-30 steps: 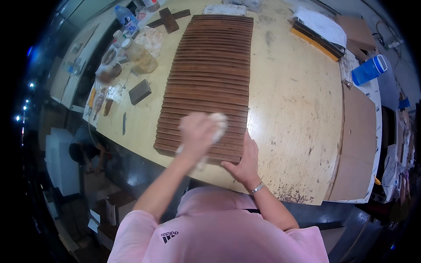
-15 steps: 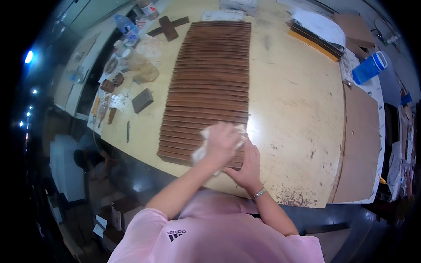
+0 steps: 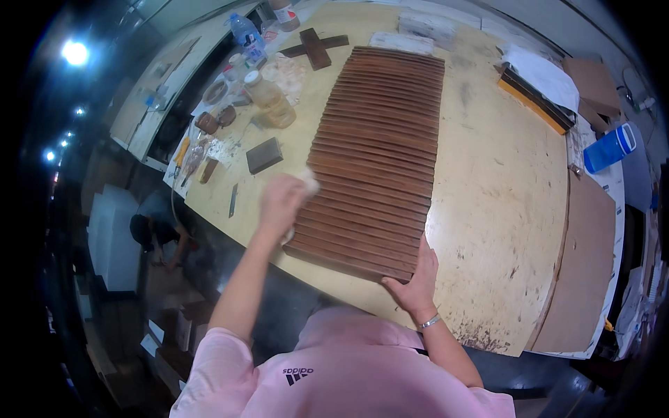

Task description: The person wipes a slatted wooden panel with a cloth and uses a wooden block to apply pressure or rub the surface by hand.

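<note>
A long dark-brown ribbed wooden panel (image 3: 380, 139) lies on the pale worktable, its ridges running crosswise. My left hand (image 3: 280, 207), somewhat blurred, is at the panel's left edge near the front. It is closed on a white cloth (image 3: 311, 182), part of which shows past the fingers. At the panel's near right corner is my right hand (image 3: 417, 284). Its thumb lies along the front edge and its fingers press the right side, gripping the corner.
Left of the panel are a dark block (image 3: 264, 155), a jar of yellowish liquid (image 3: 272, 103) and a thin blade-like tool (image 3: 233, 200). Two crossed wood strips (image 3: 316, 50) lie farther back. A blue jug (image 3: 608, 148) stands at right. Another person (image 3: 157, 237) crouches at lower left.
My left hand has moved with the cloth from the panel's near right part to its left edge. My right hand stays at the near right corner. The view has shifted.
</note>
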Available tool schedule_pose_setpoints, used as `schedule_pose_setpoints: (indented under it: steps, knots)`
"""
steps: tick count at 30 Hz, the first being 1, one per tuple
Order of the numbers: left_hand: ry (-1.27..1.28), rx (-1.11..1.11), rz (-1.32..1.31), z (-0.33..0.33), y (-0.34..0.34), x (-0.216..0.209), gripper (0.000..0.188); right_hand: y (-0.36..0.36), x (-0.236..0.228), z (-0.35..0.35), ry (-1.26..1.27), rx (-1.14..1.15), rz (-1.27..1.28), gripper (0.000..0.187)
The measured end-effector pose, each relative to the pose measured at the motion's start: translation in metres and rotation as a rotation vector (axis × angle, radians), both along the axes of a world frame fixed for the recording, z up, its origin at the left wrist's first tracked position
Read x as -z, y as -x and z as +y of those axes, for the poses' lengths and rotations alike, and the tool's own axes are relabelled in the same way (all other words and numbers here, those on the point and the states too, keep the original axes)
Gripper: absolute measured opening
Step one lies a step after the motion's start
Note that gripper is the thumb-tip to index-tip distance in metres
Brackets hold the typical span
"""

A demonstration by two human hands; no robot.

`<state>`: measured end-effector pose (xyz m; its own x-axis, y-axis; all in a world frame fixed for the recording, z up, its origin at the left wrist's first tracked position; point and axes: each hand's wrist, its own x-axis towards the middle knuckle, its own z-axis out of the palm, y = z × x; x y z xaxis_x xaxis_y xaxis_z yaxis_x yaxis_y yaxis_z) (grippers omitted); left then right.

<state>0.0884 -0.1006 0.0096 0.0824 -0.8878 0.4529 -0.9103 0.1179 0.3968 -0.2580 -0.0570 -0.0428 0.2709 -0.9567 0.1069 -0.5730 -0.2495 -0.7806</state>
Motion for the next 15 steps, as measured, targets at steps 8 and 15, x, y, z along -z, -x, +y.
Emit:
schedule_pose_setpoints:
  steps: [8,15]
  knots:
    - [-0.127,-0.202,0.101,-0.005,-0.035,0.007,0.007,0.001,-0.001,0.000,-0.026,-0.045,0.052,0.121]
    - [-0.174,-0.429,0.255,-0.001,-0.043,0.020,0.021,0.001,0.002,0.002,-0.011,-0.036,0.068,0.121]
